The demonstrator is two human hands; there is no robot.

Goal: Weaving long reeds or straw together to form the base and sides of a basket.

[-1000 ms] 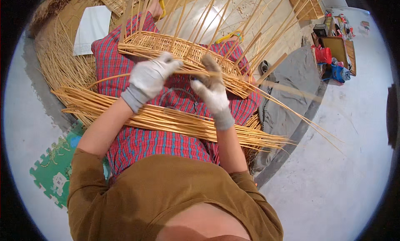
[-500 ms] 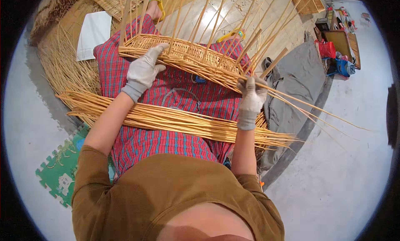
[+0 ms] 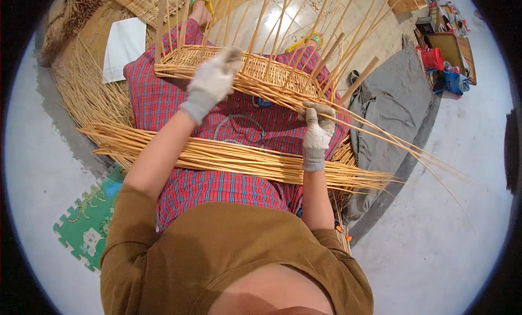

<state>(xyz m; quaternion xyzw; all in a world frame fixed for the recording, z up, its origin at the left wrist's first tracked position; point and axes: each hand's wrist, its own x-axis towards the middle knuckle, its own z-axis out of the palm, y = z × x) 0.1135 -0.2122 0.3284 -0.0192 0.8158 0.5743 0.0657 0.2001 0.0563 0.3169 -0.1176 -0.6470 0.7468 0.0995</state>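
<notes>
Across my knees, on a red plaid cloth (image 3: 179, 111), lies a partly woven wicker basket (image 3: 277, 78) with tall stakes fanning upward. My right hand (image 3: 318, 127), in a pale work glove, is closed around long wicker rods (image 3: 372, 131) at the basket's near right corner; their loose ends trail off to the right. My left hand (image 3: 213, 78), gloved too, is at the near rim left of the middle. Motion smears its fingers, so their hold cannot be made out. A bundle of wicker rods (image 3: 239, 160) rests across my lap beneath both forearms.
Loose rods (image 3: 87, 89) cover the floor at left, beside a white sheet (image 3: 124, 48). A grey cloth (image 3: 394, 105) lies at right, with a red container (image 3: 431, 59) and a blue bag (image 3: 454, 84) beyond. A green foam mat (image 3: 84, 222) is at lower left.
My left hand has moved rightward along the near rim. My right hand has shifted slightly left and down, and the trailing rod ends have swung lower.
</notes>
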